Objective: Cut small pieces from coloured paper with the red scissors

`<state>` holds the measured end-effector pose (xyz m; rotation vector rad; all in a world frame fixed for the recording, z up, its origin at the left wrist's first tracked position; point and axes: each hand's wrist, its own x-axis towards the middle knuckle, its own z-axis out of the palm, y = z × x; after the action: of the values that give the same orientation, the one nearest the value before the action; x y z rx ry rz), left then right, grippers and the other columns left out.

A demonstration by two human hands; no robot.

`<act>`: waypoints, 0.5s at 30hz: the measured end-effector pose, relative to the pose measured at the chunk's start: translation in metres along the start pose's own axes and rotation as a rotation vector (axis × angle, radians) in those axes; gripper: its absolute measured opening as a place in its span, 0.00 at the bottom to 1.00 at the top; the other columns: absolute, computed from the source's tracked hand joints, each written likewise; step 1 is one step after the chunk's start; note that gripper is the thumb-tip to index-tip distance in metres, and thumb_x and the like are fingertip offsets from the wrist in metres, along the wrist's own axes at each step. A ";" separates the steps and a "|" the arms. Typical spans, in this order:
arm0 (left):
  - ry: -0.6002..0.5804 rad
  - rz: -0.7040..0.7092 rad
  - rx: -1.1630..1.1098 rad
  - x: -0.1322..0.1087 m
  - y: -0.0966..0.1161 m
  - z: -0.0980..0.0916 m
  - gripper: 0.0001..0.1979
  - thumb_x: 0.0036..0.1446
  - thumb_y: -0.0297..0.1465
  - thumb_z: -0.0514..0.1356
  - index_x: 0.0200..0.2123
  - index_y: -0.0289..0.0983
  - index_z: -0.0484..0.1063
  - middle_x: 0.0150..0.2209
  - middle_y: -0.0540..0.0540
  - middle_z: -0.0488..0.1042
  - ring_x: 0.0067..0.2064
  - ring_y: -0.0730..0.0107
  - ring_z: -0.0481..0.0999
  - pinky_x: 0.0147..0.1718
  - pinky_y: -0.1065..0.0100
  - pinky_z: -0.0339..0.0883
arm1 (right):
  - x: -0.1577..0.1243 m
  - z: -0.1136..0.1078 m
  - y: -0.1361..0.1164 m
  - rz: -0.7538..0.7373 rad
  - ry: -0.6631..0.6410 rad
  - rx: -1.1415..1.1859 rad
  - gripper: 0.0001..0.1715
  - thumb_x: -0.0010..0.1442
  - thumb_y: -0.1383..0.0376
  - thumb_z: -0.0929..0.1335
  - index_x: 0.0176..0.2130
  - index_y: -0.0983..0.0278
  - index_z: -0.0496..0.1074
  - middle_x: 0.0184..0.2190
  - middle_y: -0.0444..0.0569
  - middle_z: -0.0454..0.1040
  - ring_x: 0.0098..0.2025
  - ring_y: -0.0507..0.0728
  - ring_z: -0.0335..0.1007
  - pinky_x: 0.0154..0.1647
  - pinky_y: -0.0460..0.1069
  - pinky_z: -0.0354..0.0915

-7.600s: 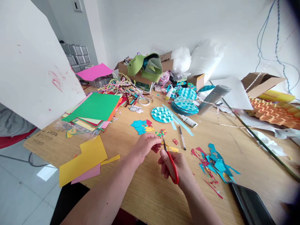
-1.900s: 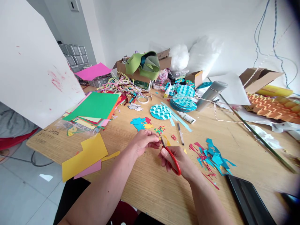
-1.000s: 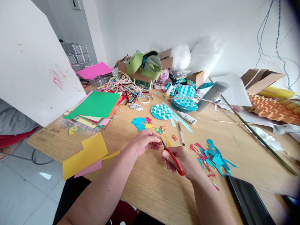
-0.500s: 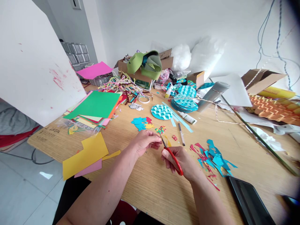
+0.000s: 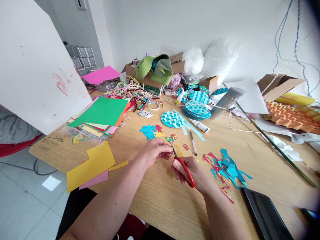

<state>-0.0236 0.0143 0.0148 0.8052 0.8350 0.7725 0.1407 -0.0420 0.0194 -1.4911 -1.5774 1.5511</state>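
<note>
Looks like the fine-snipping step over the brown wooden table (image 5: pixel 157 196): left hand (image 5: pixel 158 151) pinches what seems a tiny yellow paper scrap (image 5: pixel 172 150), right hand (image 5: pixel 188 166) grips red-handled metal scissors (image 5: pixel 188 174) just right of it, so next probably calls for steady little cuts.

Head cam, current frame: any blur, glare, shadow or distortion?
Head view: scissors in the right hand fairly sharp; bright patch on the floor, probably glare; soft shadow on the table near the right forearm; right edge dark and smeared, lower-right object too blurred to name; phone looks stretched, probably lens distortion.
</note>
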 end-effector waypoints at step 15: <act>-0.029 0.006 -0.002 -0.001 0.000 0.000 0.13 0.34 0.33 0.69 0.22 0.32 0.72 0.22 0.46 0.74 0.24 0.74 0.71 0.28 0.69 0.65 | 0.001 -0.002 0.003 0.016 0.010 0.035 0.29 0.51 0.43 0.70 0.22 0.66 0.66 0.14 0.43 0.69 0.12 0.47 0.61 0.11 0.40 0.50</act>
<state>-0.0240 0.0131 0.0154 0.8158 0.8062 0.7648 0.1427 -0.0411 0.0172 -1.4936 -1.5286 1.5692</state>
